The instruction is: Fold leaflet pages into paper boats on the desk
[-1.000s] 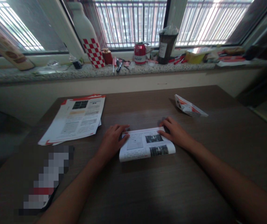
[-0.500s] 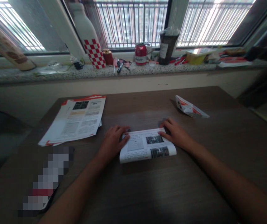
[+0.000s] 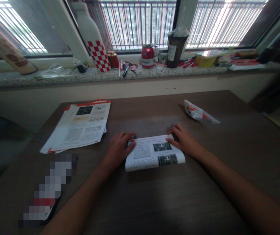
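Observation:
A printed sheet of paper (image 3: 147, 153), folded over with a rounded bend at its near side, lies on the table in front of me. At its far left corner my left hand (image 3: 119, 147) grips it, thumb on top and fingers along the far edge. My right hand (image 3: 184, 139) pinches the far right corner in the same way, its thumb over the print. Beyond the right hand rests a folded paper piece (image 3: 200, 113) with white and orange faces. What lies beneath the bent sheet is hidden.
Printed sheets (image 3: 83, 127) are stacked at the table's left. A phone (image 3: 51, 189), its screen pixelated, lies near my left forearm. On the windowsill (image 3: 135, 76) stand a checkered bottle (image 3: 97, 52), a red can (image 3: 147, 57), a dark drink cup (image 3: 175, 49) and a yellow container (image 3: 205, 60).

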`<state>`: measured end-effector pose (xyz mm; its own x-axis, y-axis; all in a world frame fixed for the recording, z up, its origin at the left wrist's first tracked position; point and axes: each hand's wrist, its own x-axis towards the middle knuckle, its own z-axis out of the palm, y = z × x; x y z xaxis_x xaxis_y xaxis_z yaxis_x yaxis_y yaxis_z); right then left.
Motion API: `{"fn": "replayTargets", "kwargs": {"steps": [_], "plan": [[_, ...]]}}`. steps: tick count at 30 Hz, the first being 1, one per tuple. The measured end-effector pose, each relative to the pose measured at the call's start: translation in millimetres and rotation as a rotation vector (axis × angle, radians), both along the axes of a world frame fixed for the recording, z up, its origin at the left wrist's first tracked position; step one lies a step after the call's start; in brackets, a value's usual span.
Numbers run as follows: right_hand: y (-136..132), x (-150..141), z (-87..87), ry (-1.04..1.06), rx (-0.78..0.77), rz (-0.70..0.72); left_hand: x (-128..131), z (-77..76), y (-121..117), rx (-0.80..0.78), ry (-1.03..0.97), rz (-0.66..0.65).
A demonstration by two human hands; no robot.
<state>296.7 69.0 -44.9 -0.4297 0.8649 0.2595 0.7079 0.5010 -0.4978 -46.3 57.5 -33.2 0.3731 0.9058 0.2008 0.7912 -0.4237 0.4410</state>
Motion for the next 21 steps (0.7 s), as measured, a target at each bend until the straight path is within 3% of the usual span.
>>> {"fn": "replayTargets", "kwargs": {"steps": [16, 21], "plan": [[-2.3, -3.3, 7.1, -0.003, -0.008, 0.002, 1.0, 0.2, 0.0, 0.015, 0.002, -0.020], [-0.3, -0.8, 2.4, 0.005, -0.014, 0.001, 0.5, -0.3, 0.4, 0.036, 0.051, -0.062]]}}
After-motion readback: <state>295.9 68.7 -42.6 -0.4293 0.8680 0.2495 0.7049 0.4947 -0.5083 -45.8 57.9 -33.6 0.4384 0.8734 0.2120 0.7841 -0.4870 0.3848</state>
